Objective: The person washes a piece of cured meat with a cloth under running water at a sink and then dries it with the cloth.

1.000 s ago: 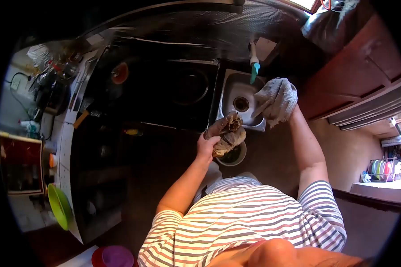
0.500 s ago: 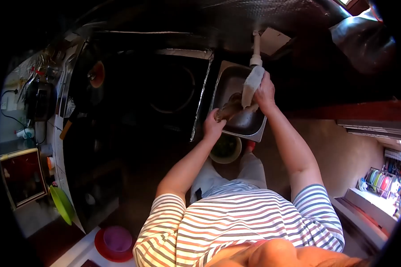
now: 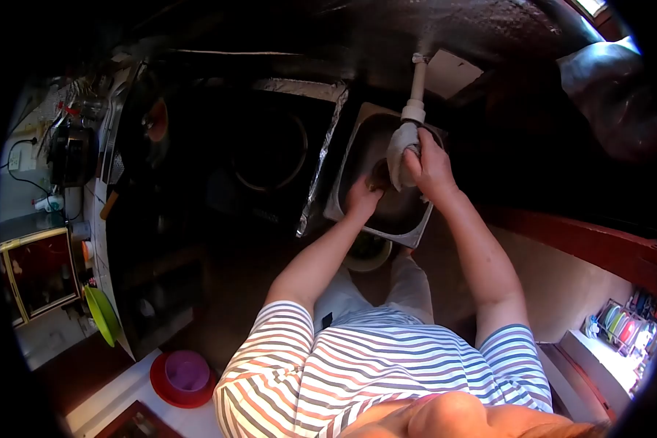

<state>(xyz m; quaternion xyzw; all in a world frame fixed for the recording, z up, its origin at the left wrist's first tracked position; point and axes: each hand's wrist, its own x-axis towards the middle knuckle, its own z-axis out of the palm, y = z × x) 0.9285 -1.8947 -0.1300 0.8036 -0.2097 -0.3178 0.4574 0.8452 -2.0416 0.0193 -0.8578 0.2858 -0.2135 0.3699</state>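
Observation:
A metal sink (image 3: pixel 352 139) lies in front of me, and both my hands are over it. Under the white tap pipe (image 3: pixel 417 91), my right hand (image 3: pixel 433 169) grips a pale, crumpled cloth (image 3: pixel 399 150), its upper end right at the pipe's mouth. My left hand (image 3: pixel 363 198) is lower and to the left, closed round a brown, elongated piece (image 3: pixel 379 174) whose kind is not clear. The cloth hangs down beside this brown piece. My left fingers are partly hidden in the shade of the basin.
A dark cooktop (image 3: pixel 270 157) edged with foil (image 3: pixel 321 171) adjoins the sink on the left. Below the sink stands a pale basin (image 3: pixel 370 263) with green contents. A red basin (image 3: pixel 160 394) holding a pink bowl (image 3: pixel 187 371) is at lower left. Dishes (image 3: pixel 620 325) stand in a rack at right.
The cloth has moved down from beside the pipe to under its mouth, bunched tighter in my right hand. My left hand has moved up and right, deeper over the sink, with the brown piece.

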